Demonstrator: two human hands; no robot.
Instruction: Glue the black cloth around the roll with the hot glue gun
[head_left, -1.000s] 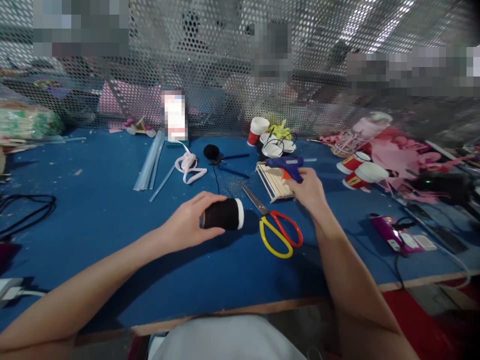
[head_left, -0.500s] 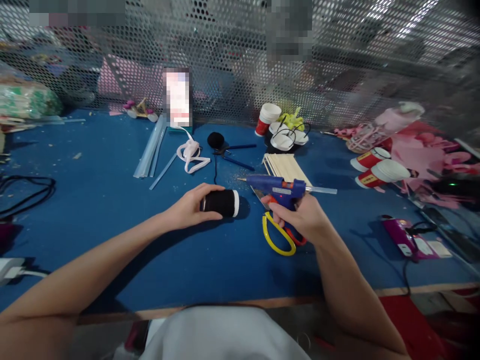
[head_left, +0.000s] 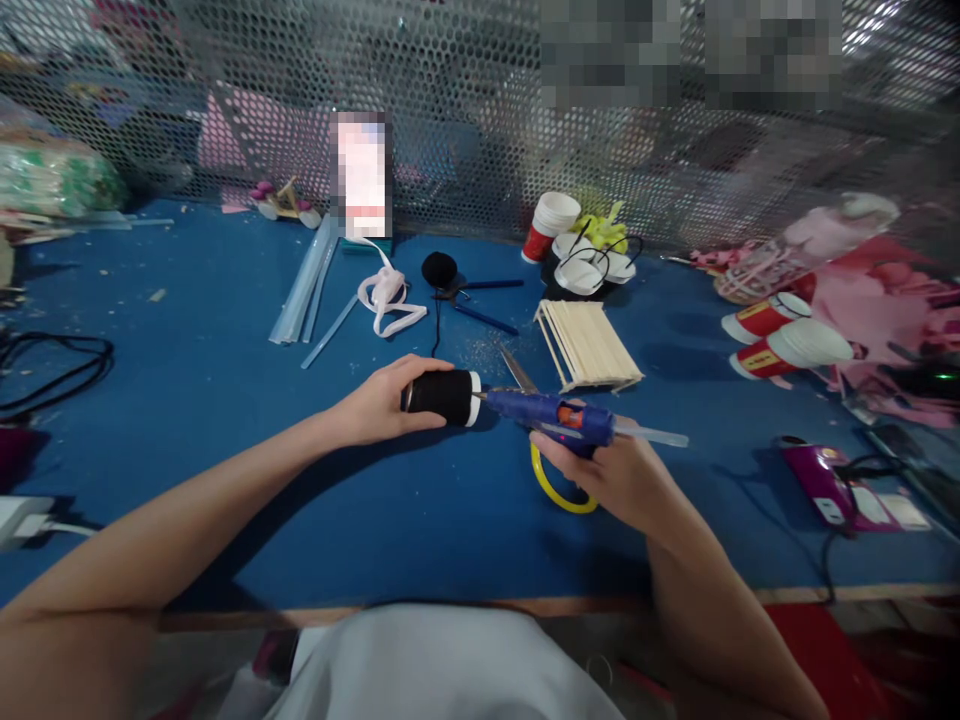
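Most of the cylinder [head_left: 439, 397] is covered black; we'd call that done. Its white rim [head_left: 475, 385] is bare, likely what's left. Our left hand [head_left: 382, 402] grips the cylinder on its side; our right hand [head_left: 626, 470] grasps the glue gun [head_left: 585, 420], tip at the rim, contact unclear. Black ball [head_left: 439, 269] sits beyond the cylinder, scissors [head_left: 517, 370] to its right.

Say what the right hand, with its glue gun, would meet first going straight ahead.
Likely the white end of the black cylinder in the left hand; the glue gun nozzle appears at it, contact unclear.
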